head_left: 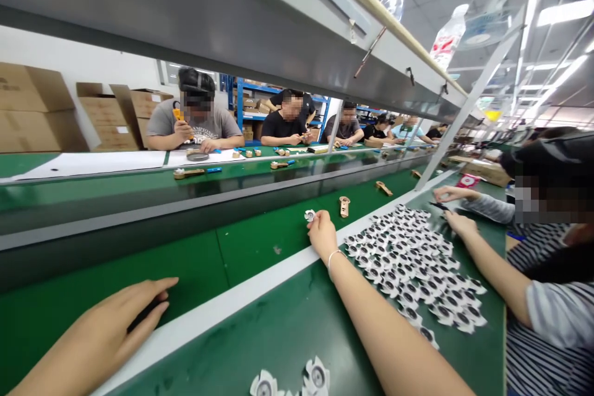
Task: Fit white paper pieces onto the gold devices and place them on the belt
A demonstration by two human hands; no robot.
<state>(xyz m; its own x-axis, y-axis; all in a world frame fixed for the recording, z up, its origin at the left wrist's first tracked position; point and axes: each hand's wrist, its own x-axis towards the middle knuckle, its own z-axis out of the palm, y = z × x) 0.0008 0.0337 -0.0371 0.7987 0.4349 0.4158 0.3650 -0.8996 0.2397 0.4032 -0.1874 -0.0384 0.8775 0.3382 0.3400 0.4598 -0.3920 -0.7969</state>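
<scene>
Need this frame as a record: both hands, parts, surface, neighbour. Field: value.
left_hand: left hand, holding nothing, thumb and fingers apart, over the green belt
right_hand: right hand, pinching a small white part; bracelet on wrist
belt_parts: tan part just beyond the right hand, others farther along
table_parts: many white parts with dark centres, right of the right forearm
divider: white strip between belt and table
neighbour: co-worker in striped clothing, at right, both hands raised over the table
</scene>
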